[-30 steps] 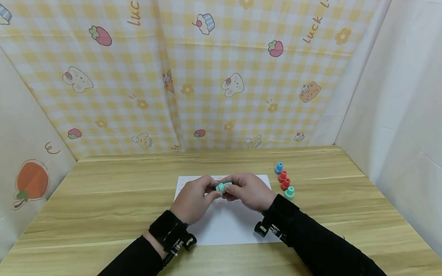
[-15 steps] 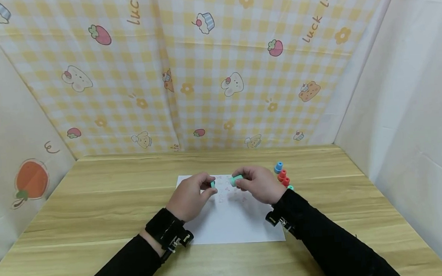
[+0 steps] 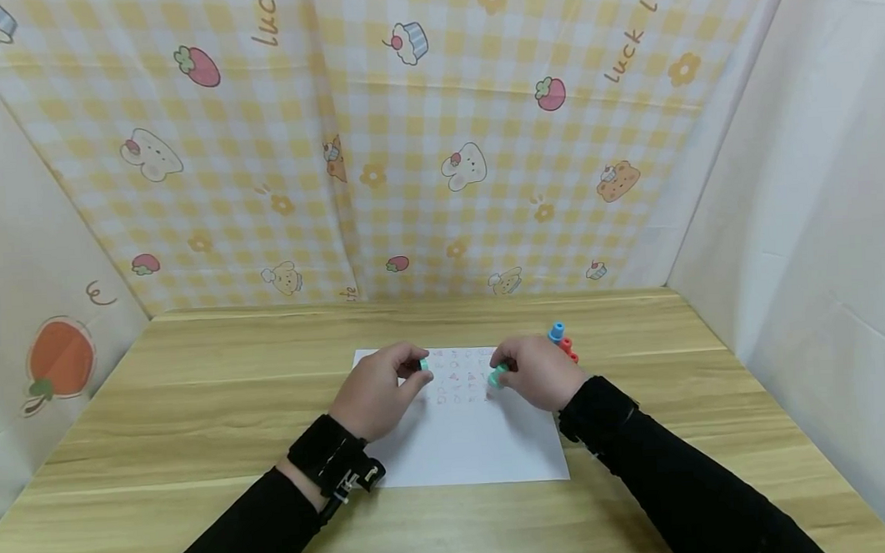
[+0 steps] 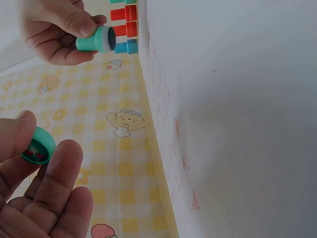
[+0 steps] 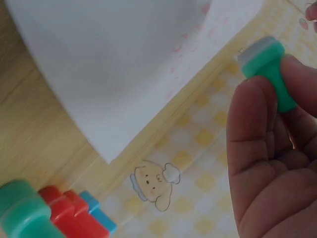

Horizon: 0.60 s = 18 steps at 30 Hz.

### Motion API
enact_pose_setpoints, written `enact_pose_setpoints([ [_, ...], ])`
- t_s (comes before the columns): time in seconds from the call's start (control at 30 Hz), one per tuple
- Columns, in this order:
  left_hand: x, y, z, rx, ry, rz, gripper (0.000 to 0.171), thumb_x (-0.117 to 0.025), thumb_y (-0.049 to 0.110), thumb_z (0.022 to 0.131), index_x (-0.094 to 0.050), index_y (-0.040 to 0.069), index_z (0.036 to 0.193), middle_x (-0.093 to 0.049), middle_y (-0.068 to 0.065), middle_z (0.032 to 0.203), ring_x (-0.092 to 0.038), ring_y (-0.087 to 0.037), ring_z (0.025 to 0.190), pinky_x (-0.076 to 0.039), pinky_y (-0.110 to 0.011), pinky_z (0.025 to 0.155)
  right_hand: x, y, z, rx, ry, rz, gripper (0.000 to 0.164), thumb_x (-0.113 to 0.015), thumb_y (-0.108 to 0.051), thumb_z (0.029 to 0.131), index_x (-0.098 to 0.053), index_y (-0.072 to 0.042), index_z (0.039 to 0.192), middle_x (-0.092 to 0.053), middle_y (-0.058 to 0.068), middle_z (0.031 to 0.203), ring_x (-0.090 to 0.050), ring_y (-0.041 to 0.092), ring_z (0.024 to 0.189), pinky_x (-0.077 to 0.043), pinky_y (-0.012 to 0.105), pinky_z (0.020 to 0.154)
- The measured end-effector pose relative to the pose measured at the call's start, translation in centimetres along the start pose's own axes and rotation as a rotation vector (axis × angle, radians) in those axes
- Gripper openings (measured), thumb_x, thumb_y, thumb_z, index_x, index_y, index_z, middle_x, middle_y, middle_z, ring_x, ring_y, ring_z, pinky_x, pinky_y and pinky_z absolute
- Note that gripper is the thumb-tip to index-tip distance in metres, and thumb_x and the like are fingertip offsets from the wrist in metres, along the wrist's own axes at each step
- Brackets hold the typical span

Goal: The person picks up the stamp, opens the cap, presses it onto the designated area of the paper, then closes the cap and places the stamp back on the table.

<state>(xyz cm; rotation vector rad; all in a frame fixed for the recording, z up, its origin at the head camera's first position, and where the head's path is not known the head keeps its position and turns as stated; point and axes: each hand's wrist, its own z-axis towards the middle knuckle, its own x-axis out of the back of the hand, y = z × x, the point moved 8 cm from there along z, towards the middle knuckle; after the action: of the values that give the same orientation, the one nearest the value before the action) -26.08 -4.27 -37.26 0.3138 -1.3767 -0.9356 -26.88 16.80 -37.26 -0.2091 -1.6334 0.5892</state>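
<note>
My right hand pinches a mint-green toy stamp by its handle, between thumb and fingers. Its pale stamping face is uncovered and, in the left wrist view, points toward the paper side. Between the thumb and fingers of my left hand is a small green stamp cap, its hollow side showing with some red inside. Both hands are over the upper part of a white sheet of paper, which bears rows of small red stamped marks. The hands are apart, one on each side of the marks.
To the right of the paper stands a row of capped stamps: a blue stamp, red stamps and another green stamp. The wooden table ends at a yellow checked curtain behind.
The hands have drawn apart, separating the cap from the green stamp. My right hand has moved rightward with the stamp; the left has shifted slightly left with the cap.
</note>
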Motion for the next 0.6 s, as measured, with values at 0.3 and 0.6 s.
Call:
enact_pose_setpoints([
  [0.3,-0.1,-0.2,0.1,-0.002,-0.001,0.004,0.023,-0.074,0.02,0.1,-0.073,0.01,0.121,-0.075,0.008,0.097,-0.069,-0.011,0.093,-0.058,-0.038,0.089,-0.9,0.7,-0.1,0.018,-0.035,-0.096,0.009,-0.079,-0.005,0.093,-0.082,-0.008,0.101,-0.078,0.003,0.095,-0.064,0.014,0.083,-0.06,0.037,0.088],
  [0.6,-0.1,-0.1,0.1,0.013,-0.002,0.001,0.023,-0.074,0.02,0.1,-0.073,0.01,0.121,-0.074,0.008,0.097,-0.069,-0.012,0.094,-0.057,-0.037,0.087,-1.3,0.8,-0.1,0.025,-0.034,-0.118,0.01,-0.079,-0.004,0.092,-0.082,-0.01,0.099,-0.08,0.003,0.1,-0.07,0.016,0.093,-0.06,0.041,0.092],
])
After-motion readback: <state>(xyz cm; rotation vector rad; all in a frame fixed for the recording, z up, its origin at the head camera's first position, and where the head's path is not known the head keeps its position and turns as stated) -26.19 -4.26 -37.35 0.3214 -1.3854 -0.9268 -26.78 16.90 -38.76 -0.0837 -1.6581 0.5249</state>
